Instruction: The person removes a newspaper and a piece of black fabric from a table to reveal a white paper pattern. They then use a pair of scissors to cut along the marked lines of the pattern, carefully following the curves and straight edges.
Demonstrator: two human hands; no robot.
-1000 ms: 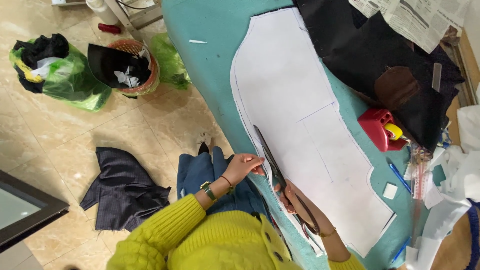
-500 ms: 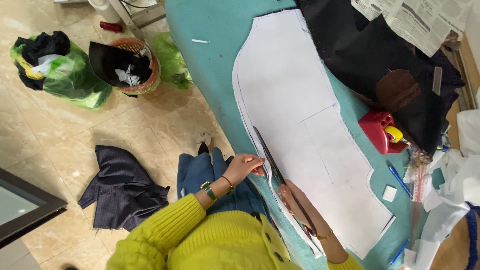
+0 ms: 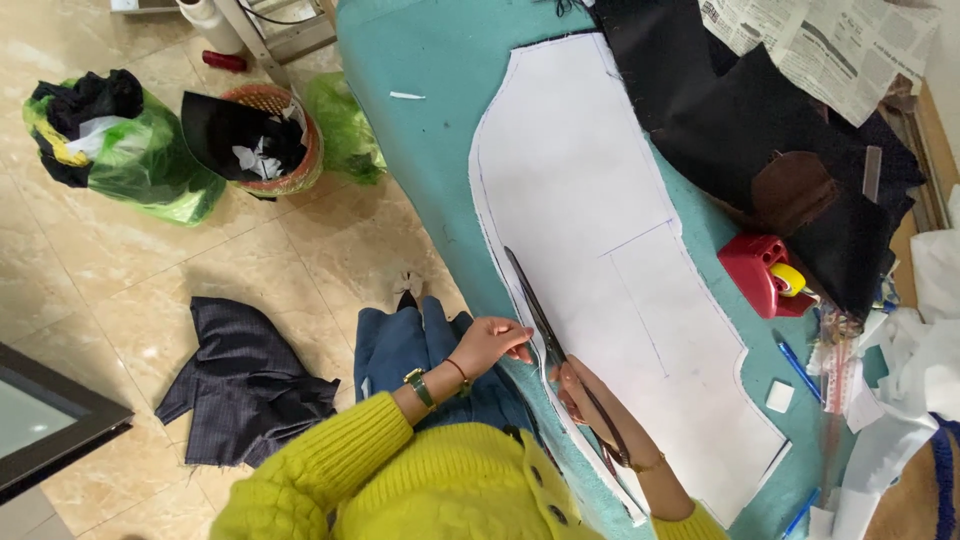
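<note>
Right hand (image 3: 585, 395) closed through the handles of long dark steel scissors (image 3: 545, 320); blades part open, straddling the edge of the white paper pattern piece (image 3: 610, 260) laid on teal fabric (image 3: 420, 130). Scissors' long axis runs away from the body, up along the pattern's left edge. Left hand (image 3: 495, 340) just left of the blades, fingers curled, pinching the trimmed teal fabric strip (image 3: 520, 372). Right hand is the nearer to the cut line.

The right hand (image 3: 585, 400) covers the handles of the long dark steel scissors (image 3: 535, 310), so its grip cannot be judged. The folded printed newspaper (image 3: 820, 45) and the pale crumpled cloth (image 3: 930, 330) run off the picture's edges.
</note>
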